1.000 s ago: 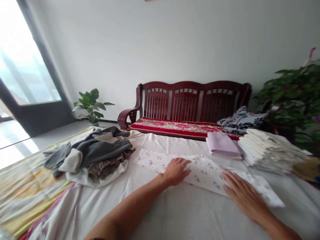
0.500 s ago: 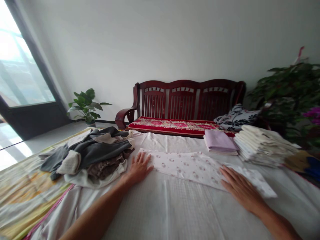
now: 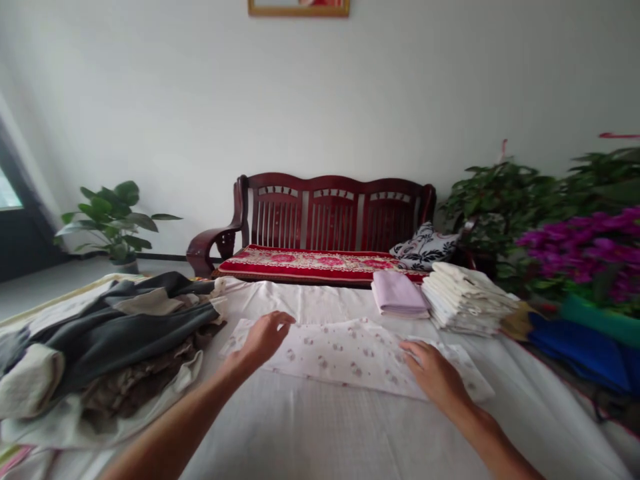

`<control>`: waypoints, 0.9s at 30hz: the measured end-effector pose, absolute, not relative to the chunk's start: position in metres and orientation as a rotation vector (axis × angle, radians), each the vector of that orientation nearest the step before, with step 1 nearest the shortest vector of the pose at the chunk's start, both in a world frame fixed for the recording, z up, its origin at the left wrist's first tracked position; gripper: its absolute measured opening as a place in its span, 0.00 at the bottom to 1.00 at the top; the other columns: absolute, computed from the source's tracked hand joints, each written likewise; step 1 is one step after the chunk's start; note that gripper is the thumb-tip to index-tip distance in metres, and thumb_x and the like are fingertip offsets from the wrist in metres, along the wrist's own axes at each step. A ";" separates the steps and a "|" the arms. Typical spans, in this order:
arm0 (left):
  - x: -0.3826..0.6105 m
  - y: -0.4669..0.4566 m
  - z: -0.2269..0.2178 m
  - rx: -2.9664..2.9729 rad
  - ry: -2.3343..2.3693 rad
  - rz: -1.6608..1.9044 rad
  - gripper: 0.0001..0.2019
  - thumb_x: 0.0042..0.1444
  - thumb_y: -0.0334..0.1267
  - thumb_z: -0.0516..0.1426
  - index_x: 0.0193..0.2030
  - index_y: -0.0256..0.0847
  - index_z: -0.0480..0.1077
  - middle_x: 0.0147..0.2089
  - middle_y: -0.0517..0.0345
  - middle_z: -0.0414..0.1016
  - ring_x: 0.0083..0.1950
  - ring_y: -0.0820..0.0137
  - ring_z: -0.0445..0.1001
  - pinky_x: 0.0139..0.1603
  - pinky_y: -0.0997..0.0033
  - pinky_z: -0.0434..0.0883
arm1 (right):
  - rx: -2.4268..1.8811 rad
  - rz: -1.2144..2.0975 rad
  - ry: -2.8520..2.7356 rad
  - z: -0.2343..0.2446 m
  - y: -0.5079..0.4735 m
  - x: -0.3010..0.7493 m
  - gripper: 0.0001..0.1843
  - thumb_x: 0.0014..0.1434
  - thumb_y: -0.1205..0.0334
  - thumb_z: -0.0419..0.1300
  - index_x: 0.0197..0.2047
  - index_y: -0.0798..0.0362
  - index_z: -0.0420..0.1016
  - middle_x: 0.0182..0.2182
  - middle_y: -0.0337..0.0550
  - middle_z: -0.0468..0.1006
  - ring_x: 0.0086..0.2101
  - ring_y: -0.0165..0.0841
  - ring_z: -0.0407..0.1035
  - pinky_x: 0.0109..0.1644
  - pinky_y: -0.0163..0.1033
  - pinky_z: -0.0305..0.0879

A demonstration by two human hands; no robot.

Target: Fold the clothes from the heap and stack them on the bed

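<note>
A white garment with a small printed pattern [image 3: 340,353] lies flat as a long strip on the white sheet [image 3: 320,427]. Over its left part is my left hand [image 3: 267,337], fingers slightly bent and pointing right; nothing shows in its grasp. My right hand [image 3: 436,371] rests at the garment's right part with fingers apart, fingertips on the fabric. Under and beyond that hand, the garment's right end sticks out. Left of my left hand is a loose heap of dark grey, brown and cream clothes [image 3: 145,333].
Behind the garment on the right stand a folded lilac cloth [image 3: 399,292] and a stack of folded white cloths [image 3: 463,297]. A wooden bench [image 3: 330,207] with a red cover is at the back. Purple flowers [image 3: 590,247] and blue fabric [image 3: 575,350] are at the far right.
The view has turned to the right. My left hand has moved inward over the garment, its fingers going from spread flat to bent. My right hand stays at the right part.
</note>
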State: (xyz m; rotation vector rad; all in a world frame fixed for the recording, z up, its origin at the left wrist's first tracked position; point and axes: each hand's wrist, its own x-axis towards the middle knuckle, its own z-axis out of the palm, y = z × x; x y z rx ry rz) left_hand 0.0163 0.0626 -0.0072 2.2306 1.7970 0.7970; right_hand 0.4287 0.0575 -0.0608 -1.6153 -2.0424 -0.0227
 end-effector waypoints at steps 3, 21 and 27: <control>0.073 0.097 -0.007 2.222 1.599 0.829 0.15 0.62 0.31 0.53 0.48 0.43 0.79 0.49 0.55 0.83 0.50 0.66 0.80 0.54 0.68 0.73 | -1.611 -0.068 -2.009 -0.048 0.074 0.409 0.20 0.63 0.60 0.48 0.50 0.50 0.79 0.47 0.47 0.81 0.50 0.42 0.73 0.55 0.47 0.69; 0.182 0.117 -0.018 2.450 1.541 0.416 0.13 0.58 0.43 0.57 0.46 0.44 0.79 0.47 0.53 0.83 0.51 0.58 0.78 0.53 0.62 0.68 | -1.687 -0.063 -1.881 -0.065 0.089 0.386 0.22 0.63 0.70 0.48 0.55 0.50 0.73 0.47 0.46 0.77 0.48 0.37 0.73 0.49 0.40 0.69; 0.191 0.121 -0.006 2.362 1.552 0.245 0.15 0.60 0.48 0.54 0.42 0.46 0.81 0.41 0.55 0.84 0.44 0.61 0.80 0.41 0.69 0.68 | -1.699 -0.087 -1.917 -0.064 0.085 0.385 0.21 0.64 0.72 0.47 0.54 0.50 0.73 0.47 0.45 0.77 0.47 0.37 0.74 0.47 0.39 0.68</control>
